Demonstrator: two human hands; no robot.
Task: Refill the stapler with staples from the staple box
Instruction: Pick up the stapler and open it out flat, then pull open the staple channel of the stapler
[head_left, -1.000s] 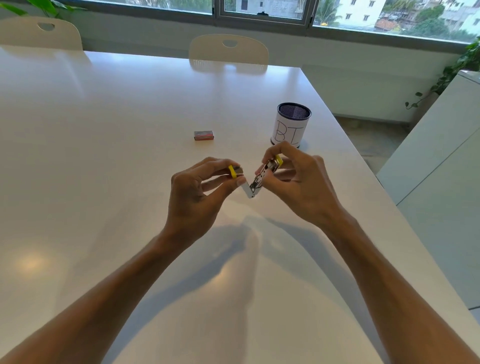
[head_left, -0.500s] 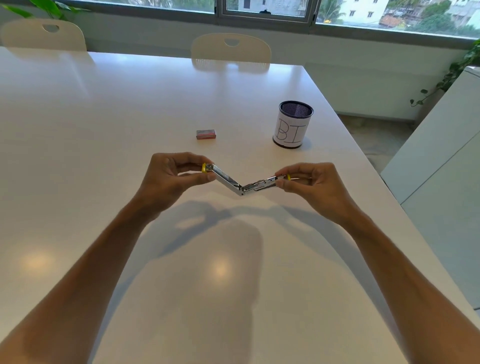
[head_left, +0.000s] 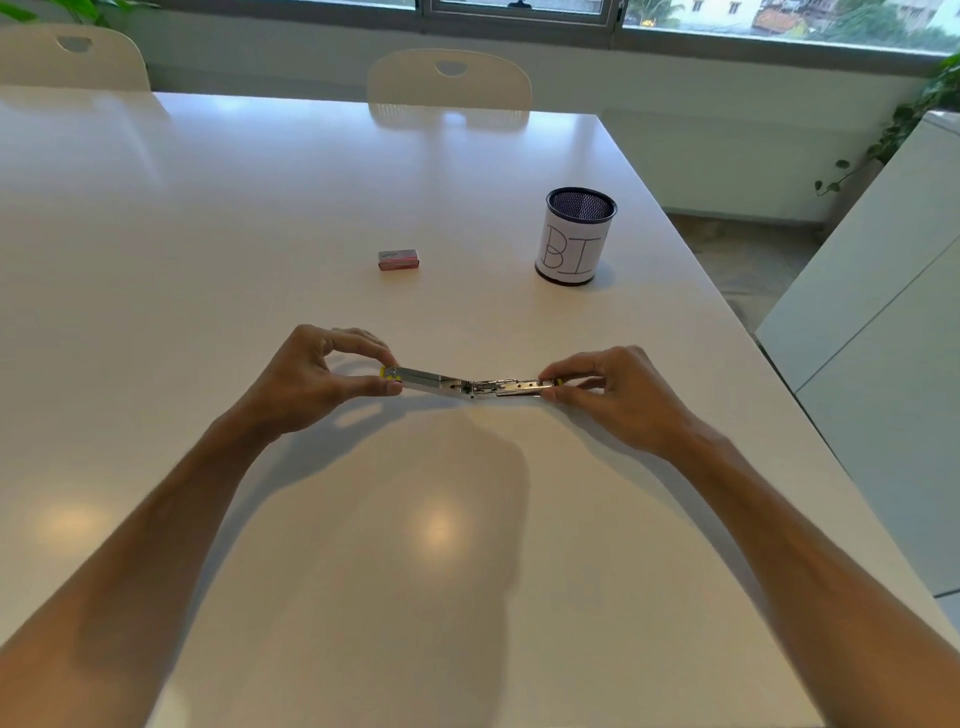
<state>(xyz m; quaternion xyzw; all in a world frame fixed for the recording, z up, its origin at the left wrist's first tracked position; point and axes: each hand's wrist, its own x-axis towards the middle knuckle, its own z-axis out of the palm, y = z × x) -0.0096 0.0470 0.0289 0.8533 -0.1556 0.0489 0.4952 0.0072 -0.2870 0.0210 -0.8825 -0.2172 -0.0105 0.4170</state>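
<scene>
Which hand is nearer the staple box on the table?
Left. The left hand sits just below-left of the staple box; the right hand is farther off to its lower right. Both pinch the opened stapler.

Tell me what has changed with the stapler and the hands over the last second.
The stapler has been swung open: from folded between close-set hands, through a V, to nearly flat now. The left hand moved out to the left and the right hand to the right, each keeping its pinch grip on one end. Nothing was let go. The staple box and mesh cup stayed put on the table.
</scene>
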